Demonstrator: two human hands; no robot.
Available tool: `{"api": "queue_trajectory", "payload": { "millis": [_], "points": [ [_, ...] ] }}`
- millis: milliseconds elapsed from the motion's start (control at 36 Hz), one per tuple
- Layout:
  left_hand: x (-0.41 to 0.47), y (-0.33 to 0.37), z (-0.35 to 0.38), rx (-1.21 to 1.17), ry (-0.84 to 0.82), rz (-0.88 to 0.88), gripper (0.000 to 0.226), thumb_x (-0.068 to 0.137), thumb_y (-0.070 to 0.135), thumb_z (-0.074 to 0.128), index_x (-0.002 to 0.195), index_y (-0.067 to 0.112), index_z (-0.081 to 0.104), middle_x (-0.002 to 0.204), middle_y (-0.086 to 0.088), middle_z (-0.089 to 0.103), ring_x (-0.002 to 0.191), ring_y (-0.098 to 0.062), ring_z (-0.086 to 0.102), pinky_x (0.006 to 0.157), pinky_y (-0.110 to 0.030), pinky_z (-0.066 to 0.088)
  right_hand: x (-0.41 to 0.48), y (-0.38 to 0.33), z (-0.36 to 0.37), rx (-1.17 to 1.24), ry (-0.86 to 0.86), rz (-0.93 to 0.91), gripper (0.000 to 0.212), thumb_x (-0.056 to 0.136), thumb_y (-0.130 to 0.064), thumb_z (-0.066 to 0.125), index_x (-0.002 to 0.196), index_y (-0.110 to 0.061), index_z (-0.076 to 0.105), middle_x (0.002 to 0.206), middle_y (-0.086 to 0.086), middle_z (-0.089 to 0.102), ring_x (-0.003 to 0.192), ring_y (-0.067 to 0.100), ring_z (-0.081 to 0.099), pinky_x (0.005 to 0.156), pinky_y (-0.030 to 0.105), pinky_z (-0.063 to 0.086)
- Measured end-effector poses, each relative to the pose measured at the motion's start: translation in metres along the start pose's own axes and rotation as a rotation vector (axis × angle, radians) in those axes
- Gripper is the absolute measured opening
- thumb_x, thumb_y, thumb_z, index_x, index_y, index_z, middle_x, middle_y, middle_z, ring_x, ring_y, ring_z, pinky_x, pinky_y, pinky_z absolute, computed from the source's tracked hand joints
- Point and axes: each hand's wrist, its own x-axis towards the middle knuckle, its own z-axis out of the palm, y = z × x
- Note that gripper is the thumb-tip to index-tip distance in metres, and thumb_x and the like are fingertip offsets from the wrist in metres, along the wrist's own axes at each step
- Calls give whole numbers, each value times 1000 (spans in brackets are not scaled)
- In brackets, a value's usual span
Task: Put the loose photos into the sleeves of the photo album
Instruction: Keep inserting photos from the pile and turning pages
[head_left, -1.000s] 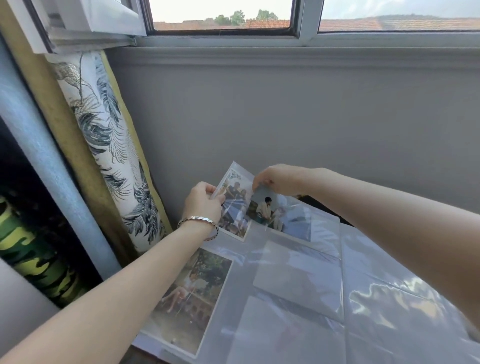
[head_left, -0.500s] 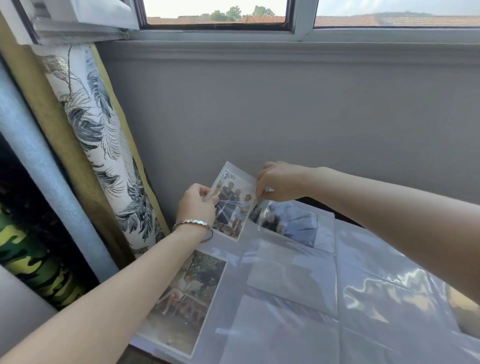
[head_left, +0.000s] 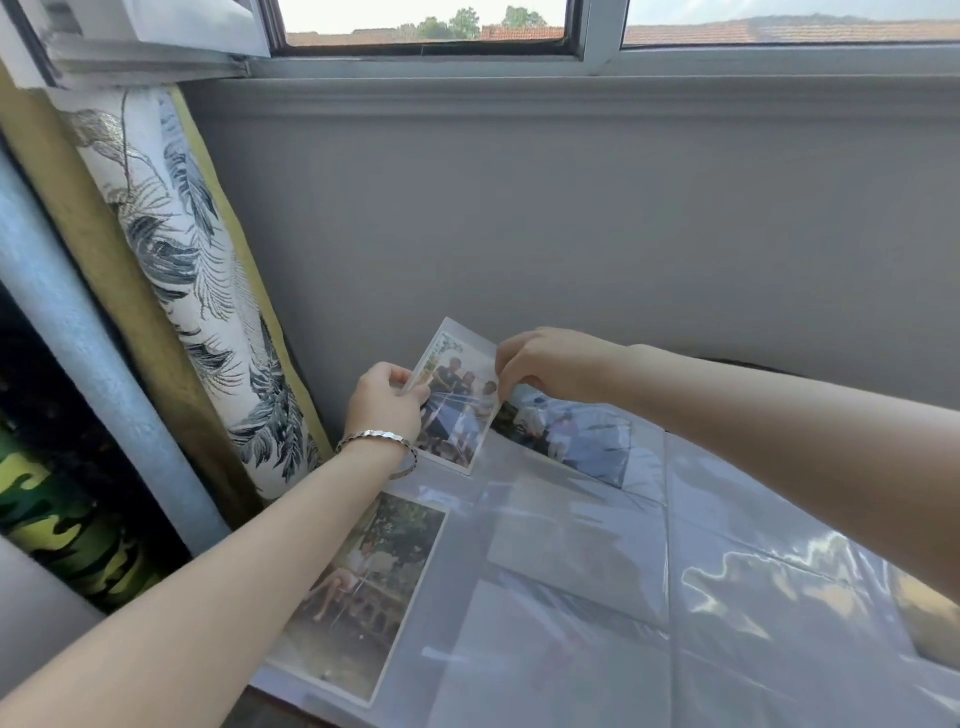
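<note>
The person is wearing a thin silver-coloured bracelet (head_left: 379, 440) of flat, faceted links, circling the wrist just below the left hand (head_left: 383, 402); both forearms (head_left: 249, 561) are showing bare.

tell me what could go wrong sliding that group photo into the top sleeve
The left hand pinches the group photo by one edge; pushed against the film, it may bend or crease. The right hand seems to pinch the thin clear sleeve, which could stretch or tear if pulled hard.

support: dark surface (head_left: 275, 712) (mostly hidden) | on it: open photo album (head_left: 571, 597)
</note>
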Motion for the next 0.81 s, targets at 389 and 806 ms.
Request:
{"api": "queue_trajectory", "payload": {
  "millis": [389, 806],
  "points": [
    [-2, -1, 3, 22, 16, 9, 6, 92, 16, 57, 94, 12, 54, 87, -3, 59, 58, -9, 49, 47, -22, 32, -6, 0, 2, -55, -169, 49, 50, 71, 16, 43, 102, -15, 68, 108, -2, 65, 101, 19, 57, 87, 31, 44],
    [-4, -5, 2, -10, -5, -18, 7, 92, 17, 57, 95, 12, 53, 85, -4, 60, 55, -11, 50, 46, -22, 32, -19, -10, 5, 2, -99, -7, 39, 80, 1, 55, 110, -22, 67, 115, -2, 59, 106, 19, 55, 95, 30, 34]
  ]
}}
